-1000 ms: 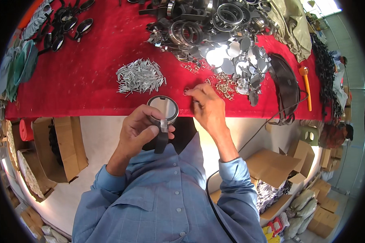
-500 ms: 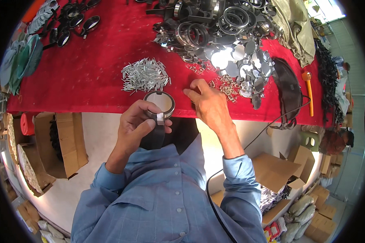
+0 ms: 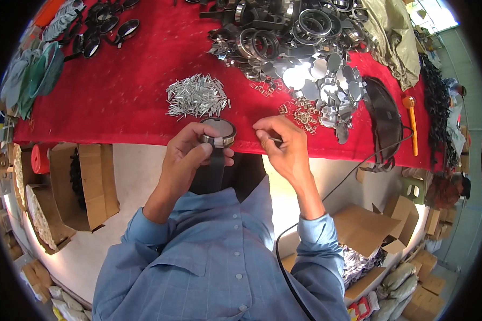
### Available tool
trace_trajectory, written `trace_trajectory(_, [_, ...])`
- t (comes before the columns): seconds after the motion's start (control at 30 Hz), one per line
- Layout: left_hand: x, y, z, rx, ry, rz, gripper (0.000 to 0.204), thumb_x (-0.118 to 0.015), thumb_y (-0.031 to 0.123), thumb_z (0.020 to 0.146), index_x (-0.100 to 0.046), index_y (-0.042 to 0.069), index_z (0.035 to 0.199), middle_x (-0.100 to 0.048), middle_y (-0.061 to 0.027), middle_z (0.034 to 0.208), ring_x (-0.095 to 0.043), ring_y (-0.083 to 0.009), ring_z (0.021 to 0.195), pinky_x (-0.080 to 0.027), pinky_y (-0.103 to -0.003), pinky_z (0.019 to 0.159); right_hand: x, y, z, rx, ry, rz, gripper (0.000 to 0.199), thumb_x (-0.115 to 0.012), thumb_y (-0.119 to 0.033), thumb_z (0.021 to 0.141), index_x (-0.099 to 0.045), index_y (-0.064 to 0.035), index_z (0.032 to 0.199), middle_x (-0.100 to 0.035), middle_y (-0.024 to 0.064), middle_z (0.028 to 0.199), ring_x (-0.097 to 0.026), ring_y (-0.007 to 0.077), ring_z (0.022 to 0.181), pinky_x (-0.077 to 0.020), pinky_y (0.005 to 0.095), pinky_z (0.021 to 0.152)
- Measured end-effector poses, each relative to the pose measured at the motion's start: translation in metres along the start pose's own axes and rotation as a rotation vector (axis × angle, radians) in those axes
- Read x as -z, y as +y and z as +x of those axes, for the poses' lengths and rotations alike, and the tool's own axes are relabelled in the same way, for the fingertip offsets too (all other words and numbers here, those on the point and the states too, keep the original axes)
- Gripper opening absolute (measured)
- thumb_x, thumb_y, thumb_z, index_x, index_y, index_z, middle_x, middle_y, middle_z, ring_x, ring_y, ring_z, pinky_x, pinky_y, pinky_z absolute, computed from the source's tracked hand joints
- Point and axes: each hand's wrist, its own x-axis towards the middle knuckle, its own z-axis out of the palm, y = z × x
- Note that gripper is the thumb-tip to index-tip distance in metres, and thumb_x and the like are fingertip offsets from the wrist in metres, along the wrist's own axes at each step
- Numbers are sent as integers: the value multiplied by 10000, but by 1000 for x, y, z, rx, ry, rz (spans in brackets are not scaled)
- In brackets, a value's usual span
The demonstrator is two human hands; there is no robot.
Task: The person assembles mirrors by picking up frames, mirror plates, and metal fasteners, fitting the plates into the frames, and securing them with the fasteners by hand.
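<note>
My left hand (image 3: 185,152) is closed around a round piece (image 3: 219,128): a pale disc in a dark, shiny-edged ring. A flat black handle or strap (image 3: 215,168) hangs down from it, and a small silvery metal bit shows at the joint, near my thumb. To its right, my right hand (image 3: 286,144) pinches a small, thin metal pin (image 3: 276,140) between thumb and fingers, apart from the round piece. Just beyond my left hand lies a pile of thin silvery pins (image 3: 198,95). Small brass-coloured clips (image 3: 302,114) are heaped beyond my right hand.
Loose shiny discs (image 3: 326,80) and black rings (image 3: 311,25) crowd the back right of the red cloth (image 3: 128,91). Finished-looking round pieces with handles (image 3: 108,25) lie far left. A black pouch (image 3: 383,117), a cable and an orange-handled hammer (image 3: 411,123) are at right.
My right hand has drawn back slightly toward me and its fingers have closed, with a pin now showing in them. The round piece in my left hand has tipped flatter.
</note>
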Motion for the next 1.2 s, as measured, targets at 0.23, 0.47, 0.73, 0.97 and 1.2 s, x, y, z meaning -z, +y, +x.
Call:
trace_trajectory(0.23, [-1, -4, 4, 32, -17, -24, 254, -527, 64, 988, -557, 13, 1235, -664, -137, 1125, -713, -236, 956, -602, -347, 849, -12, -53, -7, 96, 99, 350, 147, -735, 72, 799, -719, 0, 926, -699, 93, 867, -689, 164, 738, -531, 273, 634])
trace_trajectory(0.47, [-2, -6, 8, 25, -20, 14, 239, -545, 88, 1003, -577, 34, 1234, -680, -77, 1062, -694, -141, 937, -585, -297, 811, -26, -48, -4, 118, 174, 290, 154, -759, 80, 771, -732, -2, 898, -673, 102, 827, -692, 194, 718, -532, 279, 579])
trace_trajectory(0.73, [-1, -1, 8, 72, 5, -62, 230, -497, 72, 1013, -566, 27, 1228, -695, -138, 1088, -726, -233, 940, -600, -347, 838, -10, -57, 3, -128, 9, 403, 188, -677, 63, 844, -711, -9, 1014, -702, 46, 834, -679, 75, 708, -509, 234, 589])
trace_trajectory(0.97, [7, 9, 3, 95, 48, -95, 257, -470, 98, 991, -554, 3, 1214, -698, -196, 1084, -739, -300, 914, -608, -392, 846, -29, -6, 45, -103, 151, 82, 153, -707, -28, 834, -702, -8, 986, -736, 129, 875, -704, 218, 693, -540, 338, 629])
trace_trajectory(1.2, [18, 14, -3, 77, 77, -95, 260, -500, 137, 987, -548, 18, 1213, -718, -212, 1011, -746, -295, 896, -611, -374, 830, -59, 7, 70, -2, 65, -398, 174, -762, -163, 778, -698, -30, 870, -724, 141, 808, -701, 336, 728, -541, 453, 661])
